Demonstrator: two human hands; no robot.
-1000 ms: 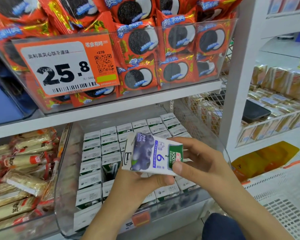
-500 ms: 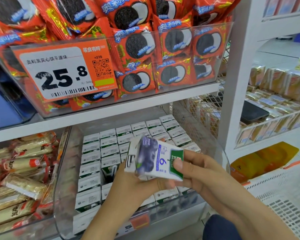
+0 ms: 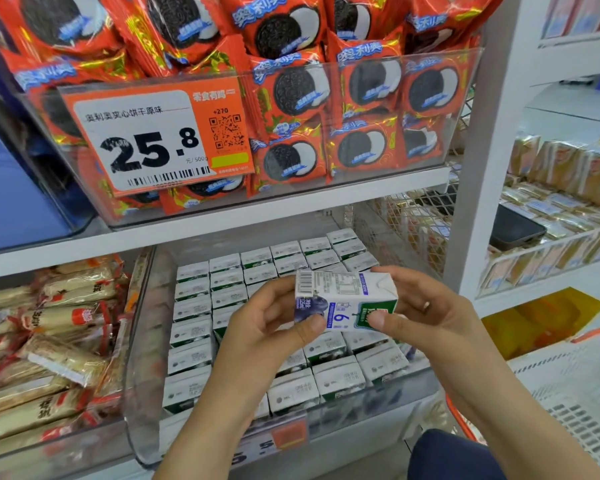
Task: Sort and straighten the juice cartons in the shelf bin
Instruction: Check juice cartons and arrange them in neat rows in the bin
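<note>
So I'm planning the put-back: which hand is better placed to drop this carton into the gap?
Probably the left hand: the gap in the rows lies directly beside it, while the right hand holds the carton from the far end.

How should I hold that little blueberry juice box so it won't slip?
Pinch the blueberry carton at its two short ends, one hand from each side. It lies sideways and its flat ends take fingers well, as the left hand and right hand do.
</note>
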